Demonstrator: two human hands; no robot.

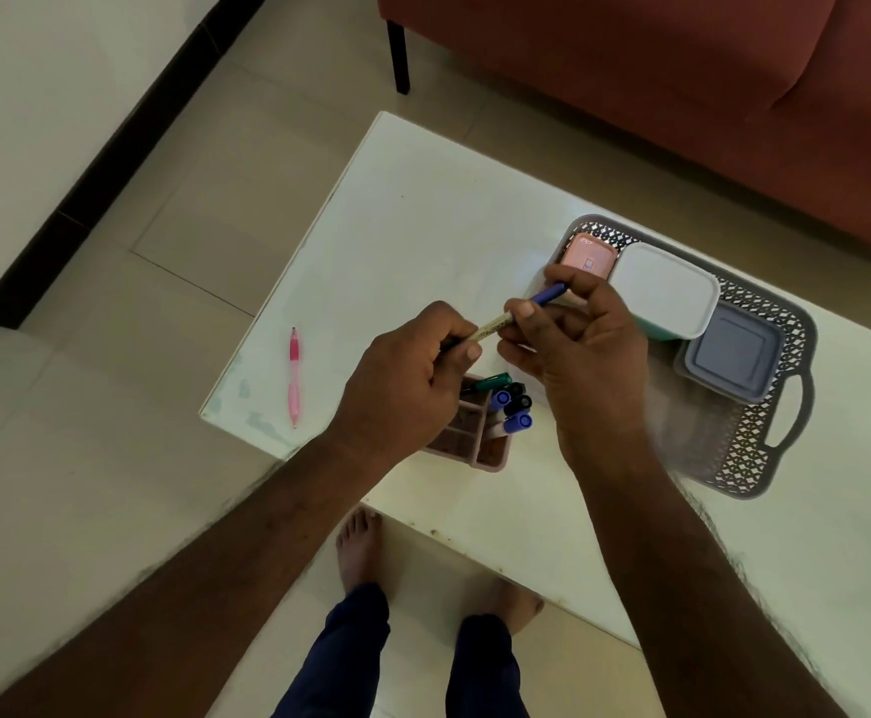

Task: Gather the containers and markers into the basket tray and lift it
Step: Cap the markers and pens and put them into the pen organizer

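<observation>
A marker (519, 312) is clamped at both ends by the left hand (407, 375) and right hand (583, 344). Three containers (664, 290) are seen in the tray (755, 458) at three o'clock.

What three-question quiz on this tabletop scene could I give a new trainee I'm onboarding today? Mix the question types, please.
1. True or false: the pink pen lies inside the grey basket tray.
2. How many lidded containers sit in the basket tray? A) two B) three C) five
3. Fill in: both hands hold one blue-capped ____.

Key:
1. False; it lies on the white table, apart from the tray.
2. B: the pink container, white container and grey container.
3. Marker, with the left hand on its barrel and the right hand at its cap end.
</observation>
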